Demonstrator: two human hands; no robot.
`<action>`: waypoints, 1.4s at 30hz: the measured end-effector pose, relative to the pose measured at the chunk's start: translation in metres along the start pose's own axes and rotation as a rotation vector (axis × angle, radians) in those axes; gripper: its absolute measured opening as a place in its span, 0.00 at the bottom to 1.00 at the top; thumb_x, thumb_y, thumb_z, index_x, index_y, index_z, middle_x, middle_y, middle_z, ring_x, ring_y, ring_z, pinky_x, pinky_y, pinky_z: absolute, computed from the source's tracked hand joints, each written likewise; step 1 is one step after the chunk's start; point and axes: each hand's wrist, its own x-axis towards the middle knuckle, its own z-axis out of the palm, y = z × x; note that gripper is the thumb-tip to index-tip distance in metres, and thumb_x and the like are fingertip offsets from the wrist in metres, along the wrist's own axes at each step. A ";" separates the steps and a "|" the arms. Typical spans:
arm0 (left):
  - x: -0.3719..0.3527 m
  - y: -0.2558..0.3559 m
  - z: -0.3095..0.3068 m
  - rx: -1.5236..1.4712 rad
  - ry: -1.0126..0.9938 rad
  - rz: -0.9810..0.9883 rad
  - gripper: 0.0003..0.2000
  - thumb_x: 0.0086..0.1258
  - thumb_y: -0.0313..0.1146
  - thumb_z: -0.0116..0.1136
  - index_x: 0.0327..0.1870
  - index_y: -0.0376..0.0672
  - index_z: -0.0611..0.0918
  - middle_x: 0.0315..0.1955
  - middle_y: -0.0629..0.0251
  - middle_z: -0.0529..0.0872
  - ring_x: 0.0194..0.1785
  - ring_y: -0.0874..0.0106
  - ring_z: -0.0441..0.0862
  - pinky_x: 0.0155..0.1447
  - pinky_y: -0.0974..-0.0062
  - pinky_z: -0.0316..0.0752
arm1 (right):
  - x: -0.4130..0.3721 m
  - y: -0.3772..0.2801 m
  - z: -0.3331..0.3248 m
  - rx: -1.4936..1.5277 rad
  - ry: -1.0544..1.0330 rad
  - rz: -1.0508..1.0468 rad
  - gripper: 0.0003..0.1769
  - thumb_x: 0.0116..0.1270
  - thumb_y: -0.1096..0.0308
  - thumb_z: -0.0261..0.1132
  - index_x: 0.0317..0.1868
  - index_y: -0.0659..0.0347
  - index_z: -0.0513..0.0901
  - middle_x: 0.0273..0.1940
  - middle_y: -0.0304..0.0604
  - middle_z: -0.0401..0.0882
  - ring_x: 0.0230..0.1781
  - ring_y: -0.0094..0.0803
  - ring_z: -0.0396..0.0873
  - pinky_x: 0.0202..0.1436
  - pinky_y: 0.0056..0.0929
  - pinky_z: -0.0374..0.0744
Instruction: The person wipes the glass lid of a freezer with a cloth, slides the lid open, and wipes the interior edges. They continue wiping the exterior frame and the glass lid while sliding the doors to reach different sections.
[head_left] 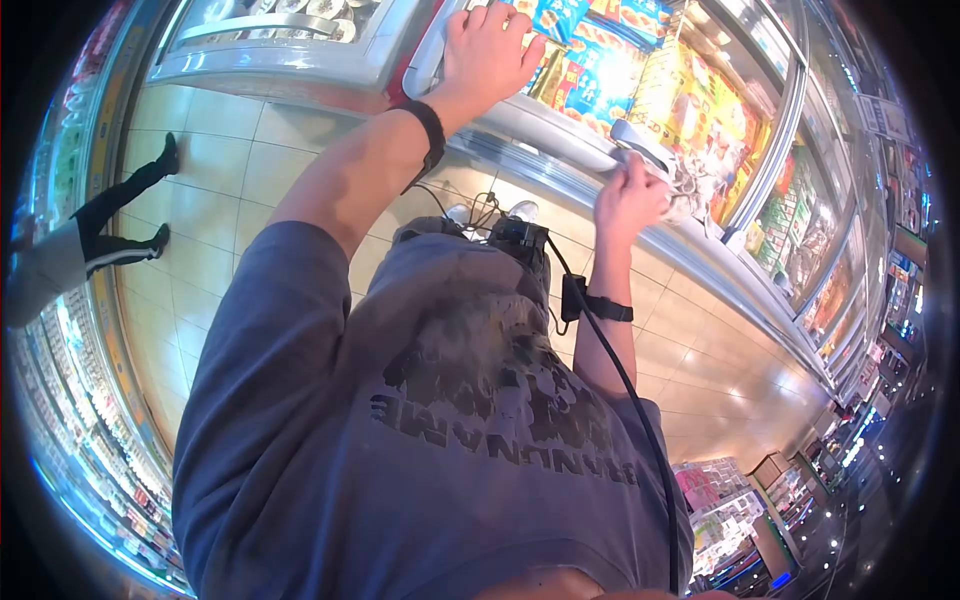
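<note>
My left hand (487, 58) lies flat on the grey frame of a chest freezer (545, 125), fingers spread over the edge of its glass lid; a black band sits on that wrist. My right hand (628, 196) is closed around a crumpled white cloth (682, 190) and presses it against the freezer's rim near a lid handle (640, 143). Colourful frozen food packs (600, 70) show under the glass. My grey printed T-shirt (430, 440) fills the lower view, with a black cable (620, 370) running down it.
More glass-topped freezers (800, 230) run along the right. Another freezer (270, 45) stands at top left. Another person's legs in dark trousers and shoes (120, 215) stand on the beige tiled floor (230, 170) at left. Stocked shelves (90, 440) line the left edge.
</note>
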 end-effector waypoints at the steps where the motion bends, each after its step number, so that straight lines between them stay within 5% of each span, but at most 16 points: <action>1: 0.003 0.003 -0.007 0.011 -0.021 0.000 0.15 0.74 0.46 0.60 0.48 0.44 0.84 0.49 0.58 0.82 0.58 0.59 0.77 0.66 0.54 0.65 | -0.003 -0.011 0.004 -0.017 0.016 -0.073 0.18 0.73 0.61 0.67 0.62 0.38 0.90 0.48 0.49 0.74 0.50 0.52 0.71 0.59 0.54 0.68; 5: 0.003 0.002 -0.005 -0.015 -0.052 -0.020 0.15 0.74 0.46 0.60 0.47 0.44 0.84 0.49 0.58 0.82 0.58 0.59 0.77 0.66 0.54 0.65 | 0.000 -0.035 -0.002 0.072 -0.108 -0.041 0.19 0.74 0.59 0.68 0.63 0.35 0.90 0.50 0.45 0.74 0.53 0.52 0.70 0.61 0.53 0.68; 7: -0.003 -0.005 0.007 0.003 -0.053 -0.032 0.14 0.78 0.50 0.60 0.53 0.54 0.87 0.55 0.71 0.85 0.60 0.68 0.79 0.69 0.58 0.60 | 0.004 -0.019 -0.010 0.065 -0.117 -0.036 0.18 0.73 0.61 0.68 0.62 0.37 0.90 0.50 0.46 0.74 0.55 0.51 0.70 0.62 0.53 0.67; 11: -0.005 -0.004 0.009 -0.006 0.019 -0.017 0.15 0.77 0.52 0.60 0.49 0.52 0.88 0.52 0.69 0.85 0.55 0.66 0.79 0.66 0.57 0.63 | 0.004 -0.011 -0.009 0.044 -0.078 -0.051 0.18 0.72 0.65 0.68 0.60 0.42 0.90 0.51 0.46 0.75 0.56 0.51 0.70 0.63 0.54 0.66; 14: 0.002 0.003 -0.011 -0.044 0.016 -0.006 0.14 0.74 0.46 0.61 0.47 0.45 0.85 0.48 0.58 0.82 0.58 0.59 0.77 0.67 0.54 0.65 | 0.004 -0.025 -0.005 -0.001 -0.003 -0.130 0.18 0.71 0.66 0.68 0.60 0.42 0.90 0.50 0.45 0.75 0.54 0.52 0.71 0.61 0.54 0.66; 17: 0.002 0.003 -0.003 -0.061 -0.032 -0.033 0.14 0.73 0.46 0.60 0.47 0.45 0.85 0.47 0.58 0.82 0.57 0.59 0.77 0.66 0.54 0.65 | 0.002 -0.051 -0.010 0.006 -0.131 -0.156 0.20 0.73 0.63 0.66 0.64 0.38 0.87 0.50 0.44 0.78 0.55 0.51 0.71 0.62 0.53 0.67; 19: -0.003 -0.007 0.011 -0.032 0.048 -0.002 0.15 0.77 0.52 0.60 0.49 0.52 0.88 0.51 0.70 0.85 0.55 0.66 0.79 0.65 0.57 0.63 | 0.006 -0.048 -0.010 0.007 -0.124 -0.149 0.21 0.74 0.63 0.66 0.65 0.37 0.87 0.50 0.44 0.77 0.55 0.51 0.71 0.62 0.53 0.66; 22: -0.006 -0.009 0.014 -0.038 -0.002 -0.027 0.13 0.78 0.50 0.61 0.51 0.54 0.88 0.53 0.74 0.85 0.59 0.69 0.79 0.69 0.58 0.61 | 0.002 -0.032 -0.013 -0.008 -0.113 -0.161 0.21 0.75 0.63 0.66 0.65 0.36 0.87 0.51 0.43 0.76 0.56 0.50 0.70 0.63 0.53 0.65; 26: -0.005 -0.005 0.010 -0.041 0.059 -0.014 0.15 0.77 0.51 0.61 0.48 0.52 0.89 0.49 0.71 0.85 0.55 0.67 0.79 0.66 0.57 0.63 | -0.003 -0.033 -0.015 -0.071 -0.113 -0.157 0.20 0.73 0.64 0.66 0.64 0.40 0.88 0.50 0.46 0.75 0.54 0.51 0.70 0.61 0.52 0.65; 28: 0.003 0.002 -0.011 -0.040 -0.016 -0.023 0.14 0.73 0.45 0.60 0.48 0.45 0.85 0.47 0.58 0.83 0.58 0.59 0.77 0.66 0.55 0.65 | 0.001 -0.051 -0.011 -0.071 -0.059 -0.191 0.21 0.72 0.65 0.65 0.64 0.40 0.88 0.49 0.46 0.75 0.53 0.51 0.70 0.60 0.52 0.65; 32: 0.003 0.000 -0.005 -0.052 -0.023 -0.035 0.14 0.72 0.44 0.60 0.49 0.45 0.85 0.47 0.59 0.83 0.58 0.59 0.77 0.66 0.55 0.65 | 0.007 -0.058 -0.003 -0.070 -0.105 -0.175 0.22 0.73 0.65 0.64 0.65 0.36 0.87 0.52 0.45 0.77 0.55 0.52 0.71 0.61 0.53 0.64; 34: -0.003 -0.007 0.011 -0.027 0.052 -0.014 0.15 0.77 0.51 0.61 0.48 0.52 0.89 0.49 0.71 0.85 0.55 0.68 0.79 0.66 0.57 0.63 | 0.012 -0.048 -0.018 -0.124 -0.086 -0.207 0.20 0.73 0.66 0.63 0.63 0.38 0.87 0.50 0.46 0.76 0.54 0.52 0.71 0.61 0.53 0.64; 41: -0.003 -0.002 0.004 0.024 0.065 -0.019 0.15 0.77 0.52 0.60 0.48 0.52 0.89 0.50 0.71 0.86 0.56 0.68 0.80 0.66 0.58 0.63 | 0.017 -0.053 -0.016 -0.138 -0.083 -0.261 0.17 0.74 0.67 0.61 0.56 0.41 0.90 0.49 0.49 0.76 0.54 0.53 0.72 0.63 0.55 0.63; 42: 0.001 0.002 -0.007 -0.027 0.034 -0.021 0.15 0.74 0.49 0.61 0.49 0.49 0.87 0.49 0.64 0.84 0.57 0.63 0.78 0.66 0.56 0.64 | 0.016 -0.055 -0.016 -0.139 -0.084 -0.260 0.17 0.74 0.67 0.61 0.56 0.41 0.90 0.49 0.49 0.76 0.54 0.53 0.72 0.63 0.55 0.63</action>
